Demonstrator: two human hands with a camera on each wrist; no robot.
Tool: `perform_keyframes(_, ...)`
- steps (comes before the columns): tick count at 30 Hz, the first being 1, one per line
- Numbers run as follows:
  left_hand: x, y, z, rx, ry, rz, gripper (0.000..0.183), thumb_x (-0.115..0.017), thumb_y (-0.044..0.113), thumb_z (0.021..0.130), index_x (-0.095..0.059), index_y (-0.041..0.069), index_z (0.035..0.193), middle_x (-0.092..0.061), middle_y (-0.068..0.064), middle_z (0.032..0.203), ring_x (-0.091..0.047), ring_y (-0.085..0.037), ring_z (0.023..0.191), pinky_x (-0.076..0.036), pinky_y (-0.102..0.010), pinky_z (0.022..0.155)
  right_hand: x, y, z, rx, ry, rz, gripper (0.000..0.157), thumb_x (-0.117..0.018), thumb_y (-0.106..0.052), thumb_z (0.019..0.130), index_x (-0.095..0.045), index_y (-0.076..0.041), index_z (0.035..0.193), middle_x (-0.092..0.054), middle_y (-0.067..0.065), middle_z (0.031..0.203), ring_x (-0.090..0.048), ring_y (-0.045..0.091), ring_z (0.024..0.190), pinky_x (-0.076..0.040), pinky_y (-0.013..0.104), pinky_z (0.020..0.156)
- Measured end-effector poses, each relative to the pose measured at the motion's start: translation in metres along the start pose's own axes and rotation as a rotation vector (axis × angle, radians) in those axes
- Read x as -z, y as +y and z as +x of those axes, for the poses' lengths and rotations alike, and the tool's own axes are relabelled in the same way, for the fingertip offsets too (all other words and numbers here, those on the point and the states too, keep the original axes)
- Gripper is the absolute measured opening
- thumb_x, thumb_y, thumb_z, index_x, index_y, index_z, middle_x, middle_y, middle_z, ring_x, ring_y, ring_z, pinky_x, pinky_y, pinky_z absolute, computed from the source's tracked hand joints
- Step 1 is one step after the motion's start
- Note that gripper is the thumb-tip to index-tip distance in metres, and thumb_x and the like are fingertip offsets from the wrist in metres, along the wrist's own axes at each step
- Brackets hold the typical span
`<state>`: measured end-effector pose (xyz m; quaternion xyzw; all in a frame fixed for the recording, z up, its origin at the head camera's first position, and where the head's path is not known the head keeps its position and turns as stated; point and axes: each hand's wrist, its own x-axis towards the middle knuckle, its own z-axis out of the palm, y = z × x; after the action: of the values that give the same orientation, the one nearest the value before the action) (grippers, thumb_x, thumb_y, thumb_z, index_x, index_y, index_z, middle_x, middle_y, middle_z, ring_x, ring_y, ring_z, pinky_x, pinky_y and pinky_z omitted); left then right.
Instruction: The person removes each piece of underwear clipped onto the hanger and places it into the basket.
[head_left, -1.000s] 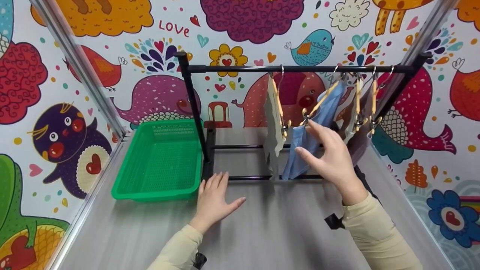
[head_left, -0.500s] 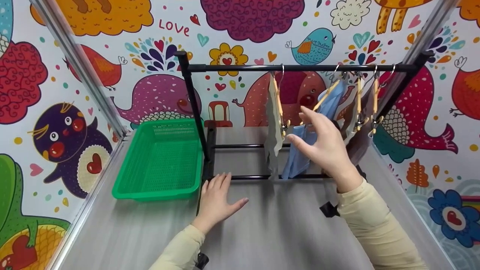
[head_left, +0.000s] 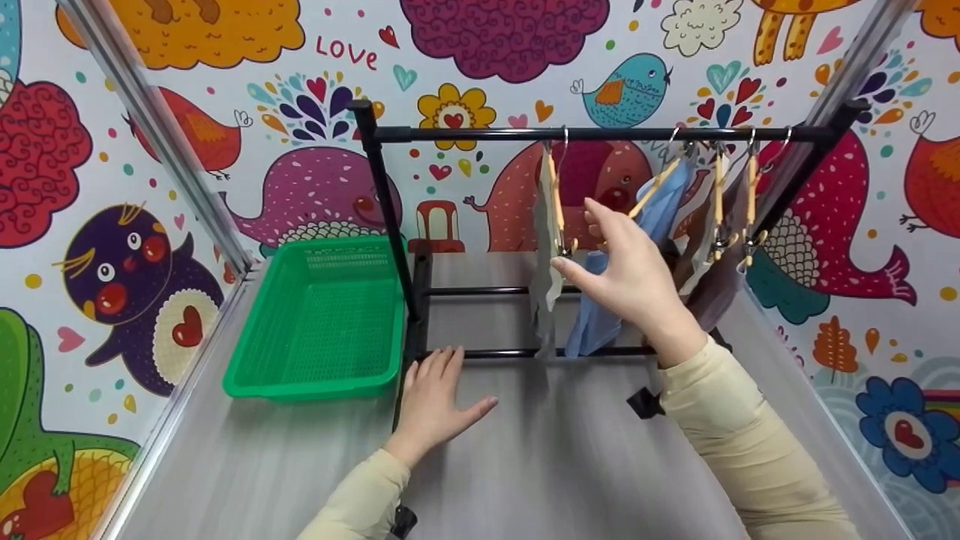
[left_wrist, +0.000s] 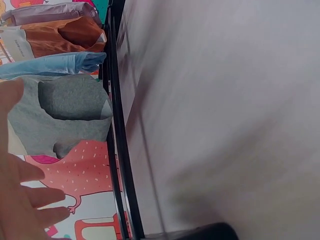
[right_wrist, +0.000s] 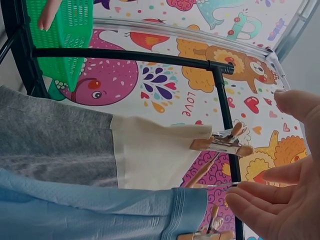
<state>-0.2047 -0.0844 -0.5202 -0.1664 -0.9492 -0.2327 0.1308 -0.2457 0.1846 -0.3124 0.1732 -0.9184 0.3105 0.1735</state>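
My right hand (head_left: 630,277) hovers in front of the clip hangers, thumb and fingers spread and nothing in its grasp. In the head view its fingertips lie near the clip of the wooden hanger (head_left: 556,199) that bears grey trousers or shorts (head_left: 544,300). In the right wrist view these have a cream waistband (right_wrist: 155,147), and the fingers (right_wrist: 255,207) are apart from its clip (right_wrist: 225,142). Blue clothing (head_left: 596,322) hangs just behind that hand, partly hidden. With fingers extended, my left hand (head_left: 433,409) is by the rack's lower left corner; contact is unclear.
A black rack (head_left: 480,136) carries the hangers. Farther right hang brown clothing (left_wrist: 65,35) and mauve clothing (left_wrist: 52,14). A green basket (head_left: 315,388) stands left of the rack on the grey table (head_left: 495,465). Patterned walls enclose the sides and back.
My right hand has moved left, from the blue clothing's hanger clip to near the grey garment's clip. The left hand has scarcely shifted.
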Motion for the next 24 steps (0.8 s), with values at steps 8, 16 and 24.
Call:
perform_keyframes(8, -0.001, 0.000, 0.000, -0.001, 0.002, 0.005, 0.089, -0.065, 0.065, 0.083, -0.049, 0.002, 0.143, -0.051, -0.020, 0.141, -0.042, -0.042, 0.133, -0.022, -0.063, 0.109, -0.007, -0.006, 0.013, -0.039, -0.049, -0.069, 0.091, -0.073, -0.052, 0.085, -0.033, -0.005, 0.153, -0.048, 0.019, 0.142, -0.053, 0.032, 0.119, -0.043, 0.052, 0.101)
perform_keyframes(16, -0.002, -0.001, 0.000, 0.004, -0.005, 0.003, 0.089, -0.065, 0.066, 0.083, -0.049, 0.002, 0.143, -0.050, -0.020, 0.142, -0.041, -0.041, 0.133, -0.024, -0.063, 0.109, -0.016, -0.009, 0.022, -0.072, -0.057, -0.102, 0.093, -0.073, -0.050, 0.084, -0.032, -0.004, 0.153, -0.045, 0.020, 0.144, -0.050, 0.034, 0.123, -0.041, 0.053, 0.104)
perform_keyframes(24, -0.006, -0.004, 0.000, -0.002, 0.001, 0.005, 0.089, -0.064, 0.066, 0.084, -0.049, 0.001, 0.143, -0.050, -0.020, 0.142, -0.042, -0.041, 0.133, -0.026, -0.062, 0.109, -0.026, -0.005, 0.027, -0.077, -0.045, -0.108, 0.094, -0.075, -0.050, 0.083, -0.031, -0.001, 0.152, -0.048, 0.022, 0.139, -0.054, 0.033, 0.114, -0.046, 0.051, 0.099)
